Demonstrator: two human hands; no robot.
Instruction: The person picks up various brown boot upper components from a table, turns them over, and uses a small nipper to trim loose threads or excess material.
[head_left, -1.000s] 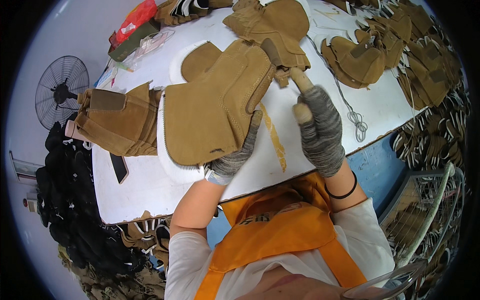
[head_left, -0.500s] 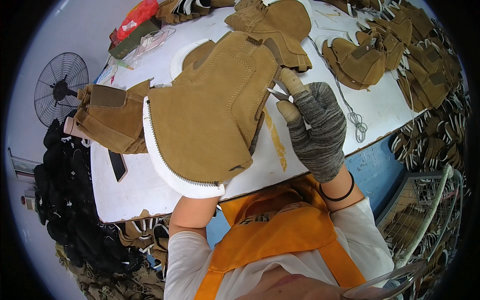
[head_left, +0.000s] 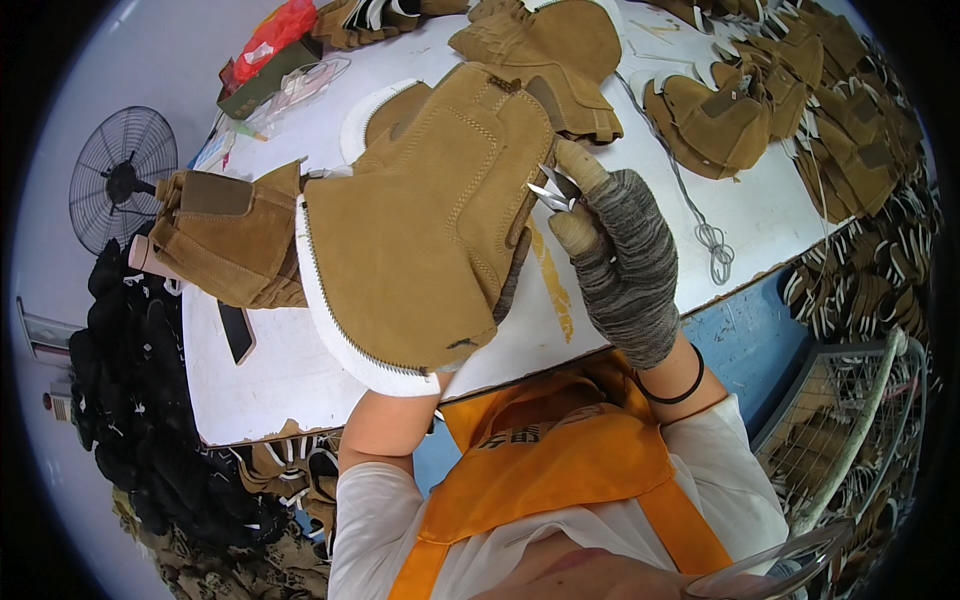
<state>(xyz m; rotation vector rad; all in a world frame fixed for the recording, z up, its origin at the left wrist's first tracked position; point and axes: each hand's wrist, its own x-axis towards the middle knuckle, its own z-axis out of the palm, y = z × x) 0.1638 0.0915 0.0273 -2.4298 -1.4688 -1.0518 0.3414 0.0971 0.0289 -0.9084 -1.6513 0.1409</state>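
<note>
Centrally, a tan suede boot upper with a white zip edge was held up over the white table, its underside gripped by the left hand, of which only grey-gloved fingers showed at the upper's 3 o'clock edge. Touching that edge, the right hand in a grey knit glove was closed around small metal snips, probably thread clippers. More tan uppers lay at 9 o'clock and a stack at 1 o'clock.
</note>
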